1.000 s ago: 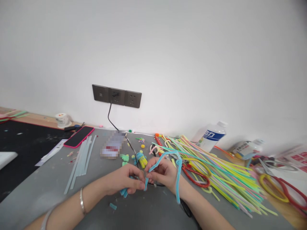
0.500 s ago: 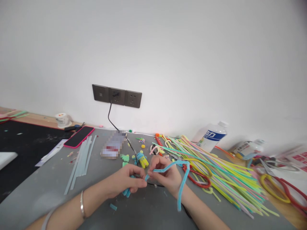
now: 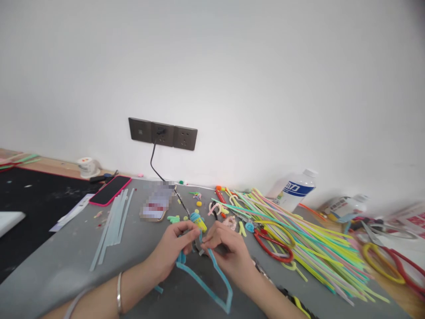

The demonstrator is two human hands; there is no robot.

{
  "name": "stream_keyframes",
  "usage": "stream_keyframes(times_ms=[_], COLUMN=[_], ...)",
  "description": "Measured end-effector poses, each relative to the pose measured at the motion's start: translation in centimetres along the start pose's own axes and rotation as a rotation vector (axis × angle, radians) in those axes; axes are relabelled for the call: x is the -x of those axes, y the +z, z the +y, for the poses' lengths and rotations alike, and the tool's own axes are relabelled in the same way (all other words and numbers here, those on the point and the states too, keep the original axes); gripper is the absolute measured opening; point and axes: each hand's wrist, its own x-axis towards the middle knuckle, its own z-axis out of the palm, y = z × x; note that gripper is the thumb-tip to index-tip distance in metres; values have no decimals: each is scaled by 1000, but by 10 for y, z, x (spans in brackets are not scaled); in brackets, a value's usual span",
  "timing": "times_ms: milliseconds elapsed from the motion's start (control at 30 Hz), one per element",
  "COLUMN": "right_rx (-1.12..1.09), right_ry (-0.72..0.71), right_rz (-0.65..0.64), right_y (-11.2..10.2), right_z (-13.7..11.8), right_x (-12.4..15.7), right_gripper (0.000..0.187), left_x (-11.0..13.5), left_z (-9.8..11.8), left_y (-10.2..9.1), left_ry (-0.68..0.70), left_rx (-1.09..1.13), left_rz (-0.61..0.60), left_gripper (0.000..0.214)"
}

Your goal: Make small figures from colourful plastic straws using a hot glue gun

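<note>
My left hand (image 3: 172, 249) and my right hand (image 3: 229, 251) meet over the grey table (image 3: 66, 261), both pinched on a long blue pipe cleaner (image 3: 212, 288). The blue strand bends down from the fingers and loops toward the near edge. Just beyond my fingertips lies a small blue and yellow twisted figure (image 3: 198, 220). A silver bracelet (image 3: 118, 287) sits on my left wrist.
A big heap of coloured pipe cleaners (image 3: 315, 241) spreads to the right, with red-handled scissors (image 3: 274, 243) at its edge. A pink-cased phone (image 3: 109, 189), pale sticks (image 3: 114, 221), a white bottle (image 3: 295, 188), a wall socket with a black cable (image 3: 162, 133) and yellow-red scissors (image 3: 388, 259) surround them.
The free end of the blue pipe cleaner has swung from my right side down in front of me. Both hands moved slightly away from me, toward the small figure.
</note>
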Motion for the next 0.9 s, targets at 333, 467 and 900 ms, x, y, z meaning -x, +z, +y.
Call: stream_keyframes(times_ms=[333, 467, 900], right_rx=[-286, -207, -277], right_ry=[349, 391, 476], right_rz=[65, 48, -183], right_y=[-8, -12, -22], right_z=[-6, -10, -10], right_x=[-11, -12, -13], right_gripper=[24, 23, 26], left_x=[-6, -4, 0], left_z=[10, 11, 22], left_y=[-9, -9, -14], left_ry=[-79, -86, -196], left_rx=[-35, -81, -220], left_rz=[-157, -195, -403], left_gripper=[41, 38, 36])
